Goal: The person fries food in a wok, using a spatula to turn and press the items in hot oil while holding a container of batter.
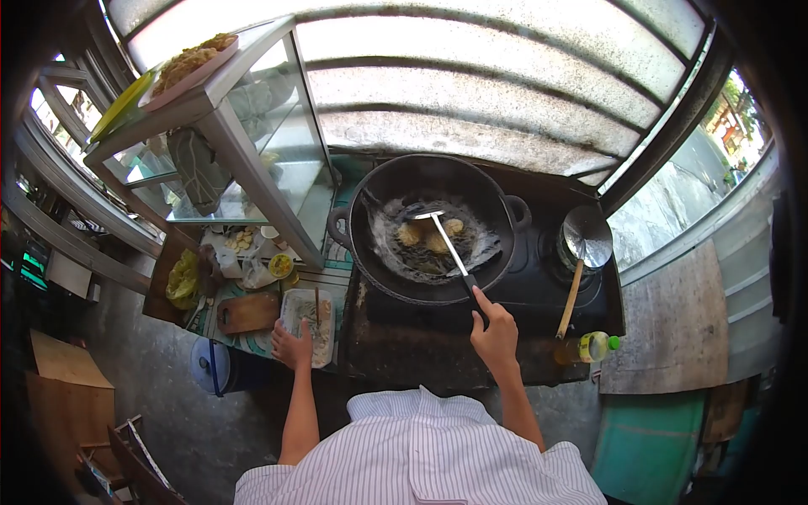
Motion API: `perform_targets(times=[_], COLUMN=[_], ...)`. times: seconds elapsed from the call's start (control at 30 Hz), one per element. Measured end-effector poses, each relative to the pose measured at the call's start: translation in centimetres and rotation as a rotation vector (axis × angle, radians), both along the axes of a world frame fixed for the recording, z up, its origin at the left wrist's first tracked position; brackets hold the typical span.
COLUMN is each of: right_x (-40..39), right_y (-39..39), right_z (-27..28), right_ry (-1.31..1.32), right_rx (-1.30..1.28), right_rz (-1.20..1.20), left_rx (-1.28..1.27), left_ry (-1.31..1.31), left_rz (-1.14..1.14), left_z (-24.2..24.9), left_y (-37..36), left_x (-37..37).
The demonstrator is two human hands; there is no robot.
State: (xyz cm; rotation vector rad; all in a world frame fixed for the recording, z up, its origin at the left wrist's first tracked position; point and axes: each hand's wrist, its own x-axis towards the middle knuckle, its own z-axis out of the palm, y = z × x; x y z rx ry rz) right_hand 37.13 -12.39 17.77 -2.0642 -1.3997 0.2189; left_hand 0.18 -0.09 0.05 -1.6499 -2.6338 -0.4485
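My right hand [495, 332] is closed round the black handle of a metal spatula [450, 241]. The spatula's head is inside a large dark wok [380, 283], right at several golden-brown fritters [437, 242] frying in bubbling oil. My left hand [291, 346] has its fingers apart, at the near left edge of a clear plastic container [323, 355]. Pale batter coats that container, and a wooden-handled utensil [318, 305] stands in it. Just left of the container lies a wooden cutting board [248, 313].
A glass display case [261, 160] stands at left, topped by a plate of fried food [189, 71]. On the stove's right are a wooden-handled strainer [572, 290] and an oil bottle [587, 348] lying down. A lidded bucket [209, 366] stands below the counter.
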Motion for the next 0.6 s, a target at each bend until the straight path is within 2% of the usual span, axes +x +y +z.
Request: perform_targets(times=[0.37, 0.47, 0.6], right_x=[1.2, 2.9, 4.5], right_y=[-3.8, -4.7, -6.3], right_z=[3.0, 5.0, 9.3], right_ry=[0.002, 0.117, 0.061], right_rx=[-0.051, 0.014, -0.064], right_rz=[0.044, 0.060, 0.041], left_rx=[0.011, -0.009, -0.009], left_ry=[-0.011, -0.015, -0.013], left_rz=[-0.007, 0.003, 0.002], left_z=[0.0, 0.1, -0.1], left_y=[-0.1, 0.0, 0.0], left_x=[0.1, 0.1, 0.0])
